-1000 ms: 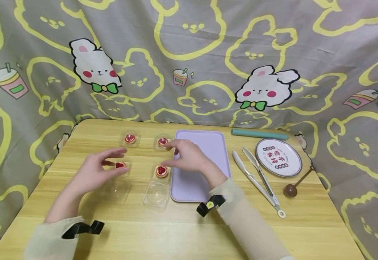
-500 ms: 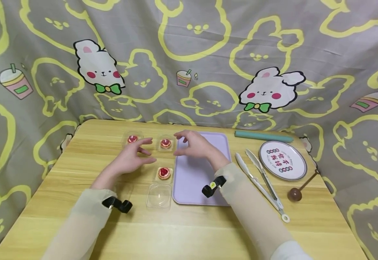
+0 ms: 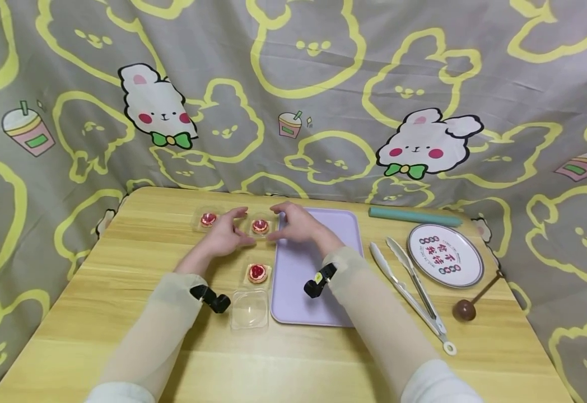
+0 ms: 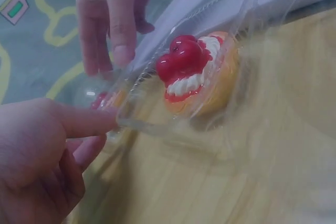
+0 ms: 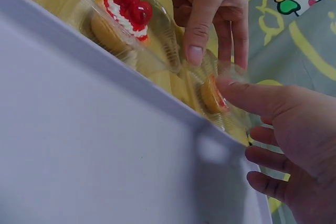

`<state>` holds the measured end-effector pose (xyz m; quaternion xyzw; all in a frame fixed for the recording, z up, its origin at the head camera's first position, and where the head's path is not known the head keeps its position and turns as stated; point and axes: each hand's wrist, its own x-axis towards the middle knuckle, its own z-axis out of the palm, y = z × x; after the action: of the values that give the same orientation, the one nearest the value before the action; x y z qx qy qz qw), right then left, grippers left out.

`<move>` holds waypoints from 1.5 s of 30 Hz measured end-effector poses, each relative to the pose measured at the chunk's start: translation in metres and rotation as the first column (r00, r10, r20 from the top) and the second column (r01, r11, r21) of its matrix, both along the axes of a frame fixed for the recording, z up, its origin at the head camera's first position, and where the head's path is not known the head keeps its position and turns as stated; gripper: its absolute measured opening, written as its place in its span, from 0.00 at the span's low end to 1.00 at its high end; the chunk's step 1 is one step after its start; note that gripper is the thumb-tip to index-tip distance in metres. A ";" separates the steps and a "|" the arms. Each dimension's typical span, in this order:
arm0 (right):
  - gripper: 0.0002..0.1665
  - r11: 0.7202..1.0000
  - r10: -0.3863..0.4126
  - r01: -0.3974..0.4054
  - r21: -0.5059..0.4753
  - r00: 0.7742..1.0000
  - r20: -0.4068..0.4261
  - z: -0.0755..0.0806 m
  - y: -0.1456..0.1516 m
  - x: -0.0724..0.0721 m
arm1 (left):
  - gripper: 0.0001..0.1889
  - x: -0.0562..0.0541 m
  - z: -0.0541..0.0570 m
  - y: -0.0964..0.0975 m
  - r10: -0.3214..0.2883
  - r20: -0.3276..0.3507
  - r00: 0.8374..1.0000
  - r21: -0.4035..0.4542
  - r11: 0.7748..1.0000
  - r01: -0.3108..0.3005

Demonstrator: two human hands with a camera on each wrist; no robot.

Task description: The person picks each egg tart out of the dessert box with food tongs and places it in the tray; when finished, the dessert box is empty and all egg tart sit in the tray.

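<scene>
Left hand (image 3: 224,233) and right hand (image 3: 298,225), grips wide, flank a clear square plastic tart box (image 3: 260,226) near the wooden counter's (image 3: 147,263) far edge; probably light; hold its sides.

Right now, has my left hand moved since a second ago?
Yes: in the head view, your left hand moved right and forward, nearer the purple tray.

L hand (image 3: 223,232) & R hand (image 3: 299,224) fwd, palms twd e/o, thumbs apart from fingers.
L arm (image 3: 149,324) runs diag. from lower L, R arm (image 3: 381,324) from lower R, both sleeved; fingers slightly bent, L & R fingertips near e/o w/ gap btwn.
</scene>
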<state>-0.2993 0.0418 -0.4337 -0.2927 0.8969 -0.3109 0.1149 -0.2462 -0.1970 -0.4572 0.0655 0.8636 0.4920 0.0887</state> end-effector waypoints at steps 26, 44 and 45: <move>0.50 0.995 0.054 -0.043 -0.087 0.991 0.124 -0.016 -0.002 -0.011 | 0.46 -0.018 -0.004 0.005 -0.083 0.014 0.996 -0.110 0.990 0.084; 0.48 0.997 0.056 -0.050 -0.061 0.993 0.105 -0.016 -0.005 -0.011 | 0.45 -0.025 -0.014 0.007 -0.007 0.018 1.000 -0.145 0.989 0.009; 0.48 0.996 0.053 -0.046 -0.073 0.993 0.102 -0.017 -0.005 -0.011 | 0.45 -0.024 -0.014 0.007 0.000 0.027 1.000 -0.132 0.991 0.003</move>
<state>-0.3105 0.0370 -0.4507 -0.3023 0.8706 -0.3542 0.1589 -0.2704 -0.1899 -0.4711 0.0535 0.8930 0.4343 0.1049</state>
